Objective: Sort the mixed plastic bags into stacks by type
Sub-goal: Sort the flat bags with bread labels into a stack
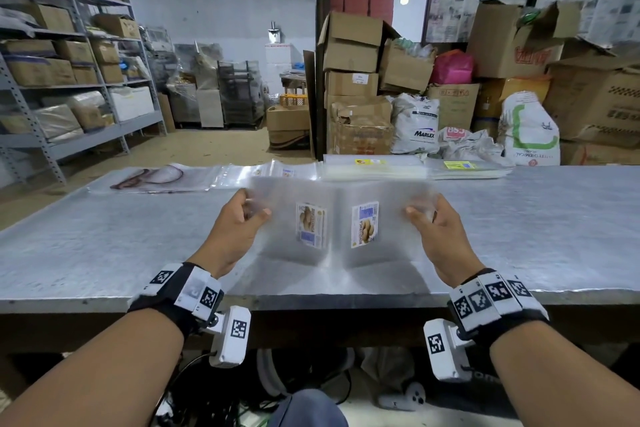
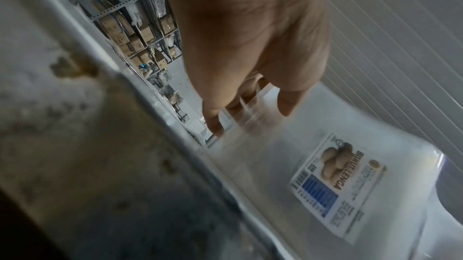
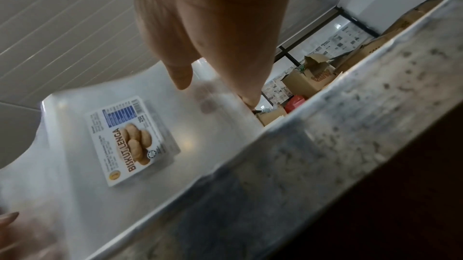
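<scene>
Two clear plastic bags with biscuit labels hang upright above the metal table (image 1: 104, 246), side by side and touching at the middle. My left hand (image 1: 242, 218) pinches the upper left corner of the left bag (image 1: 291, 229), thumb in front and fingers behind. My right hand (image 1: 429, 222) pinches the upper right corner of the right bag (image 1: 384, 225) the same way. In the left wrist view my left hand (image 2: 250, 94) holds the bag (image 2: 300, 165) with its label (image 2: 338, 189) showing. The right wrist view shows my right hand (image 3: 213, 78) on the other bag (image 3: 188, 125), label (image 3: 130, 139) facing the camera.
Along the table's far edge lie flat bag stacks: one with a squid picture (image 1: 156, 177) at left, small clear bags (image 1: 270, 172), a stack with a yellow label (image 1: 370, 166) and another (image 1: 464, 168) at right. Shelving (image 1: 69, 62) and cardboard boxes (image 1: 353, 80) stand beyond.
</scene>
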